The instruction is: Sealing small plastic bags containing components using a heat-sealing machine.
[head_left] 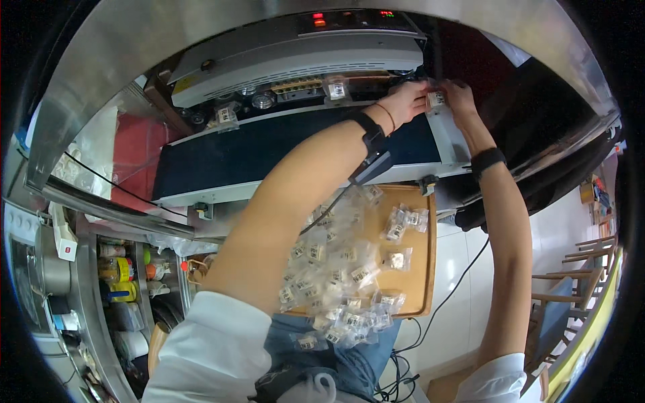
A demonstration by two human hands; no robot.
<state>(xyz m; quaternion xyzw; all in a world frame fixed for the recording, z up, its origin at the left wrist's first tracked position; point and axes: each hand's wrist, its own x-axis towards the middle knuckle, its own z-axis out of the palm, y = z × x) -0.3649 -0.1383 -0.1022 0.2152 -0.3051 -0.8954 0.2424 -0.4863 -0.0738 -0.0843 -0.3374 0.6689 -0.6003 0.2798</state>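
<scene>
Both my hands are at the right end of a band sealing machine (302,54). Between them is a small clear packet (437,99) with a printed label. My left hand (406,101) reaches across the belt and pinches the packet's left side. On its right side, the fingers of my right hand (459,97) are closed at the packet's edge. Two more packets hang along the sealing slot: one packet (337,88) near the middle and another packet (226,117) towards the left end. The dark conveyor belt (228,158) runs below them.
A wooden tray (428,269) heaped with several clear packets (342,269) sits in front of me, some packets spilling towards my lap. Shelves with jars (117,270) stand at left. A black cable (463,272) crosses the tiled floor, with chairs (561,302) at right.
</scene>
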